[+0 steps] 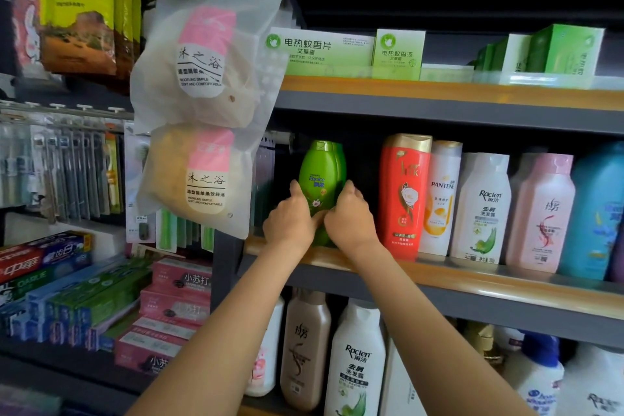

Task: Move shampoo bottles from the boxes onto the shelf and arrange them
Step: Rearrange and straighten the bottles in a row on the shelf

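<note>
A green Rejoice shampoo bottle [319, 179] stands upright at the left end of the middle shelf [472, 280], with another green bottle right behind it. My left hand [290, 218] grips its lower left side and my right hand [349, 218] grips its lower right side. Both hands cover the bottle's base. To the right stand a red bottle [403, 196], a white Pantene bottle [440, 199], a white Raclen bottle [483, 209], a pink bottle [540, 213] and a blue bottle [594, 213]. No box is in view.
Bagged bath sponges [202, 111] hang just left of the shelf, close to my left hand. Green mosquito-repellent boxes [337, 51] fill the upper shelf. More shampoo bottles [354, 358] stand on the lower shelf. Toothpaste boxes [84, 297] and toothbrushes [67, 165] are at the left.
</note>
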